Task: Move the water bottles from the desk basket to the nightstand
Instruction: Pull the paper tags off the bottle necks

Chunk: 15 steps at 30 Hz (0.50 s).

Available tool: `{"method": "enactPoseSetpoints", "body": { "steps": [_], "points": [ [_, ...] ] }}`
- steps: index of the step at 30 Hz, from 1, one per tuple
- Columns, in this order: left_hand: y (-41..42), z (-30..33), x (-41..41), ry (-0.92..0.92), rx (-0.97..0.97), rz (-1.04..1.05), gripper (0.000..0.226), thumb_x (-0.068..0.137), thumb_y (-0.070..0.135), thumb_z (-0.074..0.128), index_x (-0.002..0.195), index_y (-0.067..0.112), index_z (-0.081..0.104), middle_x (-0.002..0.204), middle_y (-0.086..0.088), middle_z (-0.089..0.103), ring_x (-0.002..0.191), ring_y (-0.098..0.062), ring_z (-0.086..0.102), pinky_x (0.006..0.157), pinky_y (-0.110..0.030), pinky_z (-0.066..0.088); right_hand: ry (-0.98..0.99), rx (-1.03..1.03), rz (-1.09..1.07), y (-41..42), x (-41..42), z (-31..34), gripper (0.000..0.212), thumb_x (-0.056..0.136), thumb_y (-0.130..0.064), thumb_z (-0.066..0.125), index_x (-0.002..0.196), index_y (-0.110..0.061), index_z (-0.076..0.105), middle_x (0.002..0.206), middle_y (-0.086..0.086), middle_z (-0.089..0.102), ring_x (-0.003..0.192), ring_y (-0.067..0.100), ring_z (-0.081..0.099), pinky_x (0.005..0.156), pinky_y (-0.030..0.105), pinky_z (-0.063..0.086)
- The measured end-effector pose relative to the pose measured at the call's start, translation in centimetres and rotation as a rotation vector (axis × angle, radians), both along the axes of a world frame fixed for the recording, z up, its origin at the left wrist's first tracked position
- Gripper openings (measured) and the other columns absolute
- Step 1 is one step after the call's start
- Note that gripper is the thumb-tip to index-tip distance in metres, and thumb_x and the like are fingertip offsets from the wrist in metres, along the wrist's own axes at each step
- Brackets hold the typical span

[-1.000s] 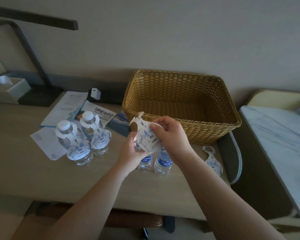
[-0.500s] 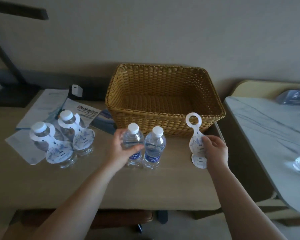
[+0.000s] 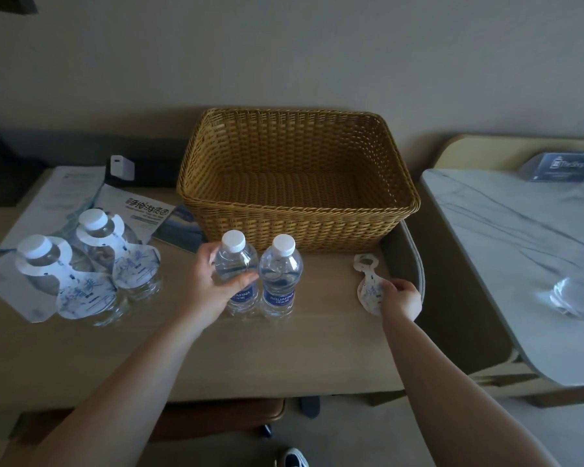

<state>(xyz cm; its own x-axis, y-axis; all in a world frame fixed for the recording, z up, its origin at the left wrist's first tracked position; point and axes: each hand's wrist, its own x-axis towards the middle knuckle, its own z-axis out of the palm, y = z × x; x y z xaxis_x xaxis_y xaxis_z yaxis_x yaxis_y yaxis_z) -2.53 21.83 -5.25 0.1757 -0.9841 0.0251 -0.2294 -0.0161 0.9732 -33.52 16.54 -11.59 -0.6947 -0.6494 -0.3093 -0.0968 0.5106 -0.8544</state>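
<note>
Beige desk, wicker basket at back. My left hand wraps a clear white-capped bottle, blue "AQUAFINA" label, touching its twin, both w/o tags. Right hand pinches a paper neck tag flat on desk.

Left hand grips bottle — right hand touches tag.

Left grip curled; right grip pinching
</note>
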Motion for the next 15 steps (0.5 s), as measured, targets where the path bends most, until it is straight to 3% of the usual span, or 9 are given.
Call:
{"method": "enactPoseSetpoints", "body": {
  "steps": [5,8,12,15],
  "points": [
    [0.0,-0.1,0.1,-0.026,0.005,0.003,0.065,0.071,0.015,0.083,0.124,0.018,0.046,0.118,0.004,0.062,0.103,0.0,0.059,0.079,-0.008,0.038,0.095,0.031,0.2,1.3,-0.3,-0.2,0.04,0.098,-0.023,0.047,0.136,-0.01,0.05,0.133,0.011,0.056,0.123,0.028,0.051,0.1,0.038,0.042],
    [0.0,-0.2,0.2,-0.019,0.009,0.003,0.065,0.071,0.017,0.083,0.124,0.02,0.046,0.12,0.003,0.062,0.107,-0.007,0.06,0.085,-0.017,0.041,0.131,-0.042,0.317,2.7,-0.3,0.6,0.042,0.099,-0.025,0.047,0.14,-0.015,0.046,0.14,0.006,0.051,0.13,0.024,0.045,0.107,0.041,0.039],
    [0.1,-0.3,0.2,-0.034,0.001,0.012,0.063,0.07,0.021,0.083,0.121,0.026,0.046,0.118,0.007,0.062,0.105,0.0,0.059,0.084,-0.016,0.04,0.146,-0.155,0.433,4.4,0.5,2.7,0.038,0.095,-0.022,0.055,0.133,-0.02,0.052,0.135,0.003,0.055,0.125,0.02,0.05,0.103,0.042,0.044],
    [0.3,-0.3,0.2,-0.066,0.008,0.009,0.063,0.07,0.031,0.082,0.122,0.033,0.047,0.116,0.015,0.061,0.103,0.008,0.058,0.086,-0.018,0.04,0.195,-0.241,0.515,5.4,1.9,4.6,0.029,0.094,-0.02,0.056,0.124,-0.02,0.059,0.124,0.001,0.061,0.112,0.015,0.058,0.084,0.024,0.049]
  ]
}}
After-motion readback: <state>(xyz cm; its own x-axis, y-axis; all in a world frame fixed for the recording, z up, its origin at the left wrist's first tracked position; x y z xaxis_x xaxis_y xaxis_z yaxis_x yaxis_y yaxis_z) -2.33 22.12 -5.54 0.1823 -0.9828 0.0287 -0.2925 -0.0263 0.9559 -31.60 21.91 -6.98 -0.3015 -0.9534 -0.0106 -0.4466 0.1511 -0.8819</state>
